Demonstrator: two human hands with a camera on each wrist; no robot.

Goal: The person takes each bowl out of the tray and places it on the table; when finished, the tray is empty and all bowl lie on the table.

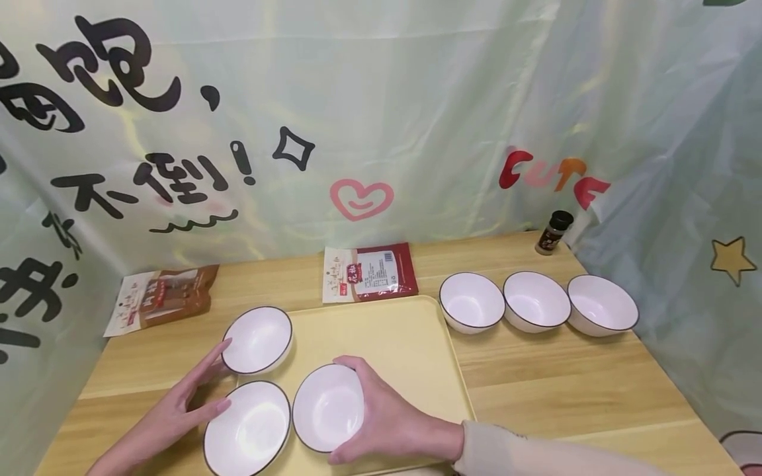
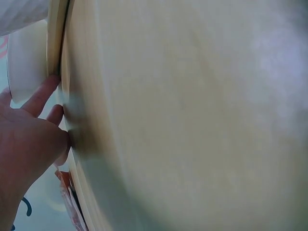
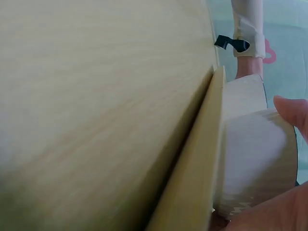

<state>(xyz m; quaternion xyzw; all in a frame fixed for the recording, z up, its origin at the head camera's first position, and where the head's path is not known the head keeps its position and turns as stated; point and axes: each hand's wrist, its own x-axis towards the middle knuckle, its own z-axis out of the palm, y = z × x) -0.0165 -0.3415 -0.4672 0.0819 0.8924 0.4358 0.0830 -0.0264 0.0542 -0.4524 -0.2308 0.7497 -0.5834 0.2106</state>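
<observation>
In the head view my right hand (image 1: 383, 413) grips a white bowl (image 1: 329, 408) with a dark rim, thumb on its near side and fingers round its far side. This bowl is over the yellow tray (image 1: 387, 344). The right wrist view shows its outer wall (image 3: 260, 159) beside the tray's edge. To its left is a second white bowl (image 1: 247, 426), with my left thumb at its rim. Behind that one is a third white bowl (image 1: 258, 340), and the extended fingers of my left hand (image 1: 172, 410) reach its left rim. Both left bowls overlap the tray's left edge.
Three more white bowls (image 1: 536, 301) stand in a row right of the tray. A black-capped spice jar (image 1: 554, 233) is at the back right. A red-and-white packet (image 1: 370, 272) lies behind the tray, a brown packet (image 1: 163, 297) at the back left. Cloth hangs round the wooden table.
</observation>
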